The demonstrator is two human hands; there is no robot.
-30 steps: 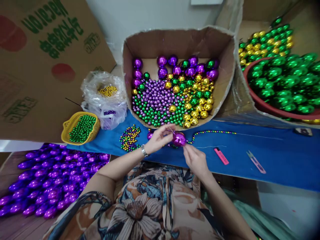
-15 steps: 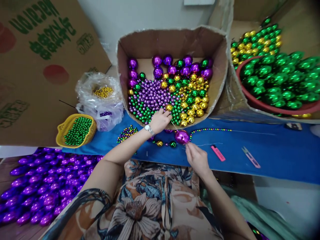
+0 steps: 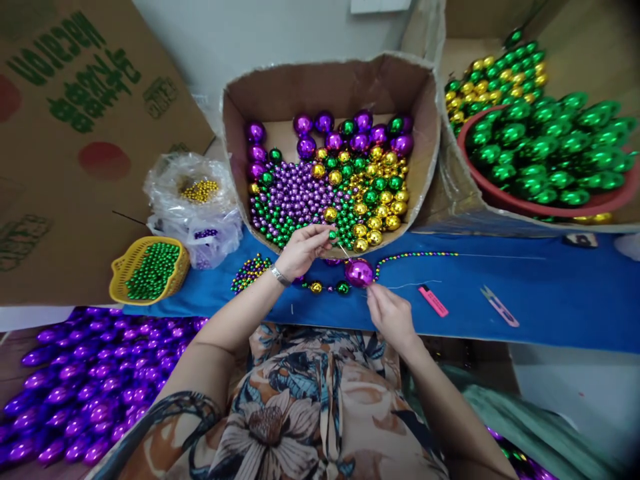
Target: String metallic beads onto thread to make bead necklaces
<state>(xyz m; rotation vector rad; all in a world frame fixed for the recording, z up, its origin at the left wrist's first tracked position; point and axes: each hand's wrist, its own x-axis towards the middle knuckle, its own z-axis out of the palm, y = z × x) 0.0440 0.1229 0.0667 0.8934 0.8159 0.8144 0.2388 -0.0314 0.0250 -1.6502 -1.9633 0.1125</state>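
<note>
My left hand (image 3: 305, 248) pinches a small green bead (image 3: 333, 235) at the front edge of the cardboard box. Just below that bead, the tip of a thin needle (image 3: 345, 252) sticks out of a large shiny purple ball (image 3: 359, 273). My right hand (image 3: 393, 315) is closed at the ball's lower right side, its fingertips on the needle's other end, which they mostly hide. Behind the hands, the box (image 3: 434, 133) holds loose purple, green and gold beads (image 3: 300, 190) of several sizes. A strand with gold and green balls (image 3: 316, 287) lies beside the purple ball.
On the blue cloth (image 3: 550, 307) lie a string of small beads (image 3: 417, 255), a pink marker (image 3: 433, 301) and thread snips (image 3: 500, 307). A yellow basket (image 3: 117, 283) of green beads stands left, near plastic bags (image 3: 210, 248). A red basin (image 3: 565, 207) of green ornaments is at right.
My left hand has drawn back slightly from the beads in the box, and a green bead now shows at its fingertips, close to the needle tip. My right hand stays at the purple ball.
</note>
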